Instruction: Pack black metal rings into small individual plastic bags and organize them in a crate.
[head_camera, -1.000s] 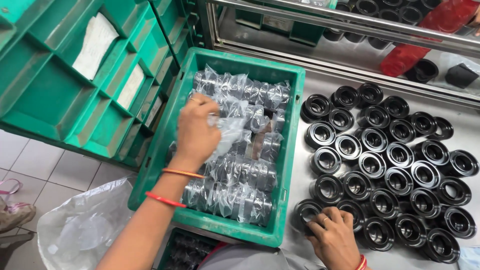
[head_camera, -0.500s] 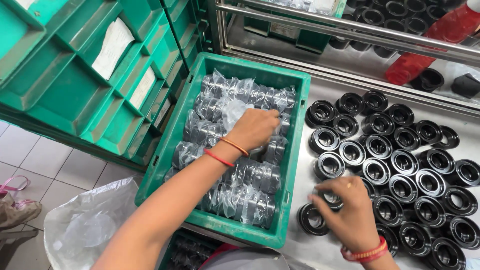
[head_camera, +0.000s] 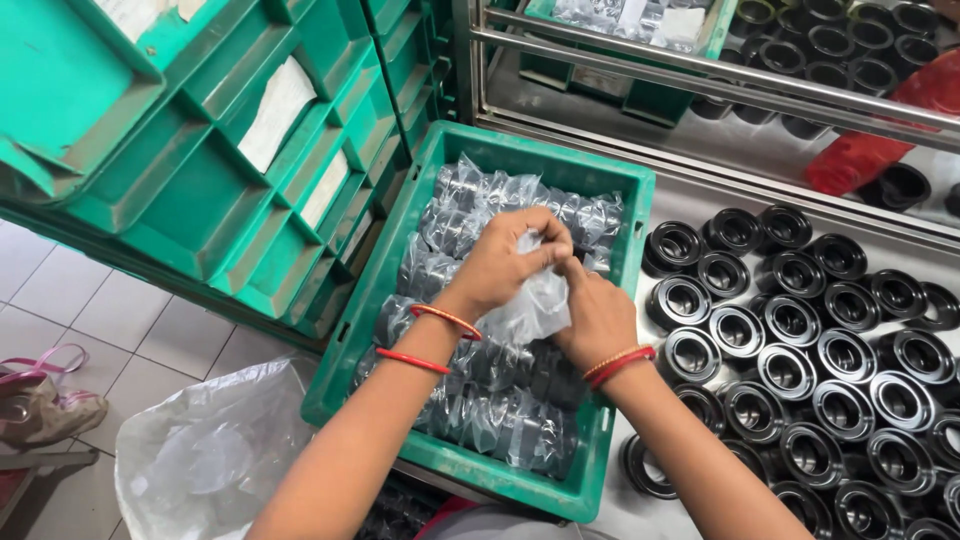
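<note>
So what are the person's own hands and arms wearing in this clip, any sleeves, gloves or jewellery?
Both hands are bare, with no gloves, and both forearms are bare, with no sleeves in view. The left hand has two thin bangles at the wrist, one orange-gold and one red. The right hand has similar red and gold bangles stacked together at its wrist.
</note>
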